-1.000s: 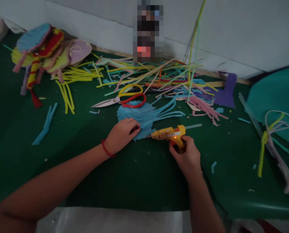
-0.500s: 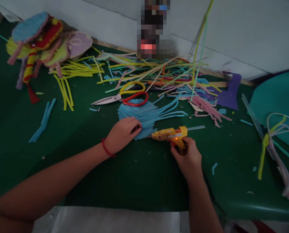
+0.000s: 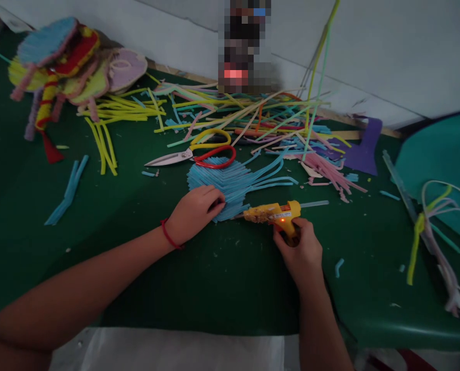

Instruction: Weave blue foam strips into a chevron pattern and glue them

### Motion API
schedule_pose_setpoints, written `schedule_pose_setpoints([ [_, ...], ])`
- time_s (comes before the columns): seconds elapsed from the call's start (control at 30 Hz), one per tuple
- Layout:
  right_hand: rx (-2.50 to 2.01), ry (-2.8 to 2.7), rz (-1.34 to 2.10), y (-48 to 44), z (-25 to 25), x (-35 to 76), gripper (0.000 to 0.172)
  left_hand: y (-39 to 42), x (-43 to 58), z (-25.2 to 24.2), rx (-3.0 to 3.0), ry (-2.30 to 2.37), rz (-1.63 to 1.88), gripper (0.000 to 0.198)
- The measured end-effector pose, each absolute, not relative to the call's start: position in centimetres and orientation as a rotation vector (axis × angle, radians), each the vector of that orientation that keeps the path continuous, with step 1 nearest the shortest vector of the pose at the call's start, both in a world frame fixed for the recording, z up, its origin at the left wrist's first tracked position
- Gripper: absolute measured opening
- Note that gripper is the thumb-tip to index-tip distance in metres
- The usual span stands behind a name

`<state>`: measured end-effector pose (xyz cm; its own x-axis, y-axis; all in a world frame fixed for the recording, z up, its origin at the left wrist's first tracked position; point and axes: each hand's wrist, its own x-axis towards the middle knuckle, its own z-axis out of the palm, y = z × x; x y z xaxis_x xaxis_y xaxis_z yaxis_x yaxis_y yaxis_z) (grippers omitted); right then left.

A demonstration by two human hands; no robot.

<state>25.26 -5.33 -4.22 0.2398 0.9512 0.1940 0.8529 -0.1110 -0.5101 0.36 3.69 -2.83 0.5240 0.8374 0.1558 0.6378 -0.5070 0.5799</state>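
A yellow hot glue gun [image 3: 266, 212] with a small orange light and a clear glue stick at its back is gripped by my right hand [image 3: 301, 245]. Its nozzle points left, at the lower edge of a blue pipe-cleaner piece [image 3: 235, 180] made of slanted rows laid side by side. Loose blue ends fan out to the right of that piece. My left hand [image 3: 199, 211], wearing a red cord on the wrist, presses curled fingers on the piece's lower left; the fingertips are partly hidden. Scissors [image 3: 191, 153] with one yellow and one red handle lie partly over its upper edge.
Mixed pipe cleaners [image 3: 230, 113] are heaped along the wall. Finished-looking fuzzy shapes [image 3: 48, 44] pile at the far left. Pink pipe cleaners [image 3: 334, 172] and a purple strip [image 3: 369, 147] lie right of centre. A teal chair back [image 3: 442, 165] stands beyond the green table [image 3: 199, 293].
My right hand and the glue gun have shifted very slightly to the right. The left hand stays in place on the blue piece.
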Motion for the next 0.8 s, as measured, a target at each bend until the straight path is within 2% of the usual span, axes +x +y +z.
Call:
schedule_pose_setpoints([
  [0.5,-2.029,-1.584,0.234,-5.2,-4.1,25.7,0.038,3.7,0.3,-2.9,2.32,1.196,0.6,0.01],
  [0.8,-2.196,-1.242,0.235,-4.7,-3.7,27.5,0.055,3.5,0.3,-3.0,2.297,1.17,0.688,0.008],
])
